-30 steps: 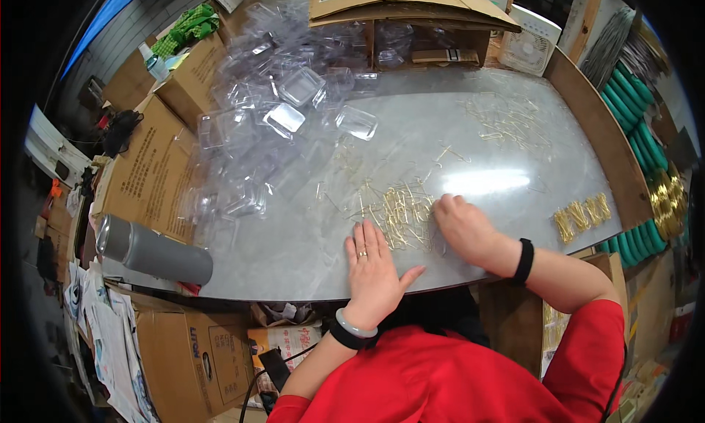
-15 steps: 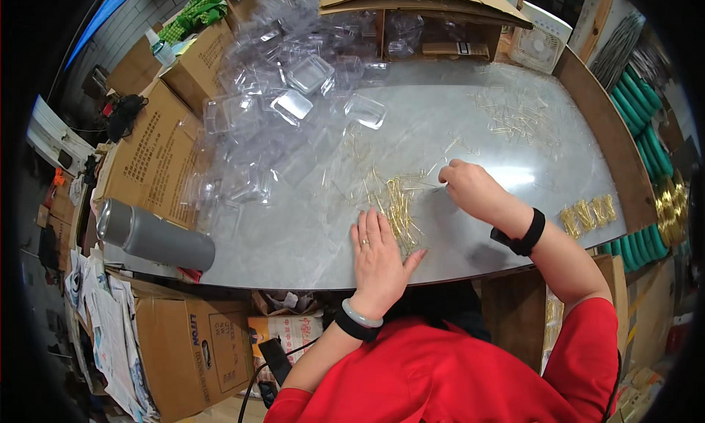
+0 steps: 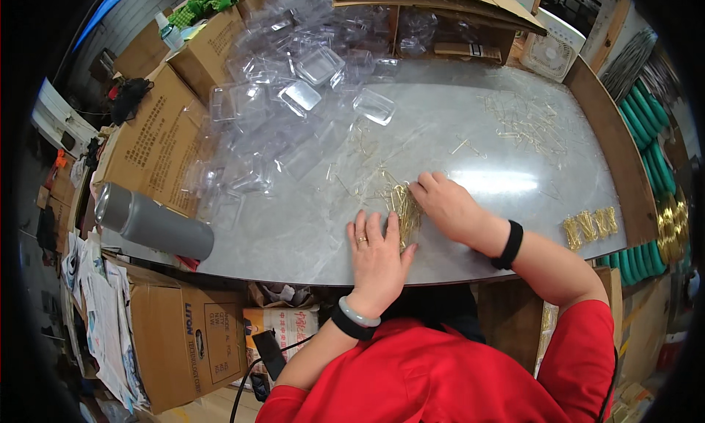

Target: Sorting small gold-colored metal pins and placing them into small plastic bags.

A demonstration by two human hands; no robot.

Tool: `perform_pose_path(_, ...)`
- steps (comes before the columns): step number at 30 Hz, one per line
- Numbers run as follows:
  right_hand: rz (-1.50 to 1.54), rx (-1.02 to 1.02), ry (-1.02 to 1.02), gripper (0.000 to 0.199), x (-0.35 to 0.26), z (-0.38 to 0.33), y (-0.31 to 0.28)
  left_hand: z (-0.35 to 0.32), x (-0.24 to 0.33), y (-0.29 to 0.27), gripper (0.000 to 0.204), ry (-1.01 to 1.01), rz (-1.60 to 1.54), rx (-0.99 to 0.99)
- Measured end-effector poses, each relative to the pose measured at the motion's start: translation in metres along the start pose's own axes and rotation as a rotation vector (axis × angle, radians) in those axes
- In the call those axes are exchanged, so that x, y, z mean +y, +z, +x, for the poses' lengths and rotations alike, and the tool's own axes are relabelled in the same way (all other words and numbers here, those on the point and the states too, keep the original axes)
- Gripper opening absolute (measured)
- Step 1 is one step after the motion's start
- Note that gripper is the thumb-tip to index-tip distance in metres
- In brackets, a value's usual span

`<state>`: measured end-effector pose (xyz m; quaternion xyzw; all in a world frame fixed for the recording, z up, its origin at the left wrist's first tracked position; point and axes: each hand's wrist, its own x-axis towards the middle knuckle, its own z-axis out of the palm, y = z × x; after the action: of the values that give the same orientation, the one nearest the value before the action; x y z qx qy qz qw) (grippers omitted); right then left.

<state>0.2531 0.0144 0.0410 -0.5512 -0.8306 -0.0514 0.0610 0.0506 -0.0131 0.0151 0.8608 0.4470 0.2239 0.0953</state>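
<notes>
Both hands point(image 3: 378, 250) flat on pins point(image 3: 402, 206).

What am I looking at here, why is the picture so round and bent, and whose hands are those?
This is one view from a wide fisheye camera worn on a person's head, looking down, so straight edges curve. No machine: a person in a red top works bare-handed at a grey table. The left hand lies flat beside a small pile of thin golden metal pins; the right hand touches that pile. More pins lie scattered farther off. Clear plastic trays are heaped at the far left, and a grey metal flask lies on its side.
</notes>
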Motion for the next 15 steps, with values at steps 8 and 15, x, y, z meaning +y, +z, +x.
perform_pose_path(8,0.251,-0.006,0.154,0.049,0.012,-0.046,-0.031,-0.013,-0.027,-0.003,0.06,0.187,-0.037,0.001)
perform_pose_path(15,0.292,-0.166,0.27,0.073,0.014,-0.048,-0.035,-0.001,0.002,-0.004,0.058,0.019,-0.075,0.032)
